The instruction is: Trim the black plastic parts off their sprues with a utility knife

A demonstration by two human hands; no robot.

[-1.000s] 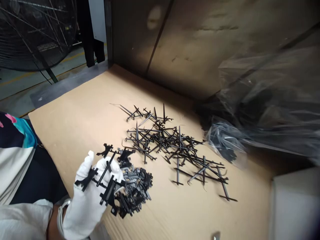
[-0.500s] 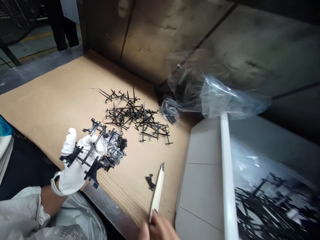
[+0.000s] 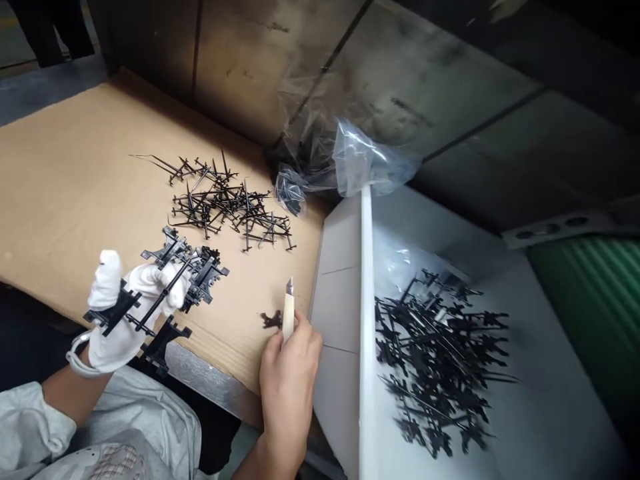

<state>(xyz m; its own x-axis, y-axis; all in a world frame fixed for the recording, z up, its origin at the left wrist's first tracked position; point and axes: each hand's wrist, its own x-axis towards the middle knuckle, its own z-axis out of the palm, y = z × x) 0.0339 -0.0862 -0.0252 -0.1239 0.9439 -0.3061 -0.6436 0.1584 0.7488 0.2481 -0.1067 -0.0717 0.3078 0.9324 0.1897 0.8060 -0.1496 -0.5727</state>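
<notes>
My left hand (image 3: 135, 313), in a white glove, is closed on a black plastic molded part (image 3: 163, 293): a thin runner with a wide, notched piece at each side. My bare right hand (image 3: 293, 373) grips the cream handle of a craft knife (image 3: 289, 313), its blade pointing away from me. Just left of the knife lies a single small black bracket (image 3: 272, 320) on the cardboard. Behind my left hand is a heap of similar black brackets (image 3: 203, 273), partly hidden by the glove and the held part.
Thin black runners (image 3: 225, 200) lie tangled on the cardboard sheet (image 3: 75, 180). A light bin (image 3: 367, 320) on the right holds many black molded parts (image 3: 445, 360). Clear plastic bags (image 3: 357, 157) rest by the dark back wall. Another person's legs (image 3: 55, 30) show at top left.
The view has swung right, showing more of the bin. My right hand has moved up from the knife's rear end and now wraps around its handle. My left hand still holds the molded part.
</notes>
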